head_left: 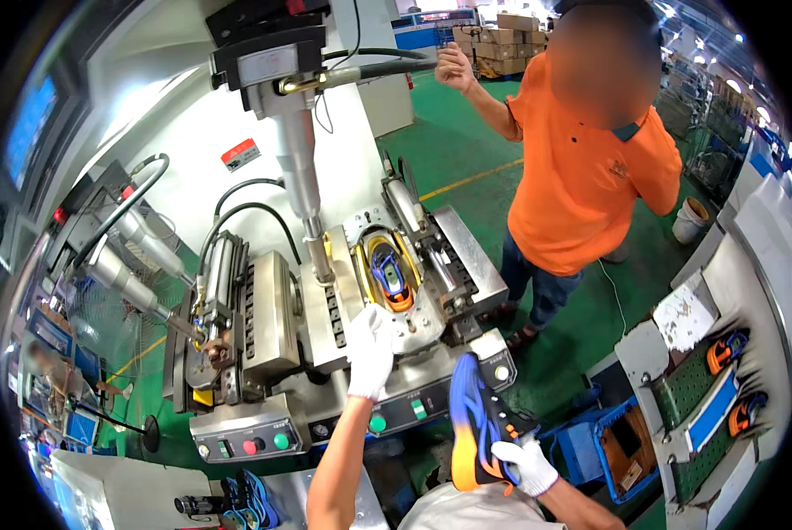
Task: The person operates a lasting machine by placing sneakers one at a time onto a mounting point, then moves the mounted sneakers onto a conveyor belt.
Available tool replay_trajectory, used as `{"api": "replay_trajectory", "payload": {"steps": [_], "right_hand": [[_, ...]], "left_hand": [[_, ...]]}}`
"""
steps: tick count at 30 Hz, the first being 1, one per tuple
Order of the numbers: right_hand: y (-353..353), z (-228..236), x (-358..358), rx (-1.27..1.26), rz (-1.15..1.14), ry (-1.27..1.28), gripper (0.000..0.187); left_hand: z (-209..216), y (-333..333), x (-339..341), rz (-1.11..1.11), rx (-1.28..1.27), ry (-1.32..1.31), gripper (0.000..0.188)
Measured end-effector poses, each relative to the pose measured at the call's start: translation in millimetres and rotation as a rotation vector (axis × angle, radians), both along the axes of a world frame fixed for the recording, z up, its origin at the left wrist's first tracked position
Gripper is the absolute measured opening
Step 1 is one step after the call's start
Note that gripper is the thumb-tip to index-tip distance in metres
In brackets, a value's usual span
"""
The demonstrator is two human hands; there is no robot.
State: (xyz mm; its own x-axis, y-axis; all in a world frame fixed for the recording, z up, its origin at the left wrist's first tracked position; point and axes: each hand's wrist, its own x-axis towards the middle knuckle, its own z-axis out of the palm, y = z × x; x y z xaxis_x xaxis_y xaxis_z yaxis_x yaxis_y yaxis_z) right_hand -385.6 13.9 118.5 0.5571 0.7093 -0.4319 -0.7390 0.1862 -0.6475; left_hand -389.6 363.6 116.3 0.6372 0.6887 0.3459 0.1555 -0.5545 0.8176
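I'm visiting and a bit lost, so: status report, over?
Left hand near seated shoe in machine, contact unclear. Right hand gripping blue-and-orange shoe. Orange-shirted co-worker beyond machine, clear of both hands.

Overhead lamps (pixel 763 115) are glaring at the upper right; the scene is reading bright. Glare is washing out part of the white panel (pixel 193 132) at the upper left. The metal blocks (pixel 269 300) are returning bright highlights. The shoe (pixel 473 415) is registering in vivid color with clear outlines. Heavy blur is masking the head of the standing person (pixel 572 194). Fisheye distortion is bending straight edges toward the black outer rim.
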Motion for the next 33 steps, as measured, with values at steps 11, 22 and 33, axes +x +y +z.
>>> {"api": "replay_trajectory", "payload": {"steps": [11, 22, 33], "right_hand": [[-26.8, 11.6, 47.5, -0.296, -0.211, -0.031, 0.057], [60.0, 30.3, 82.0, -0.26, -0.196, -0.343, 0.047], [369.8, -16.9, 242.2, -0.318, 0.288, -0.853, 0.036]], "left_hand": [[-103.4, 108.8, 191.4, 0.422, 0.114, 0.578, 0.094], [-9.2, 135.1, 105.9, 0.157, -0.637, 0.132, 0.033], [-1.8, -50.7, -242.4, 0.313, -0.664, 0.067, 0.068]]}}
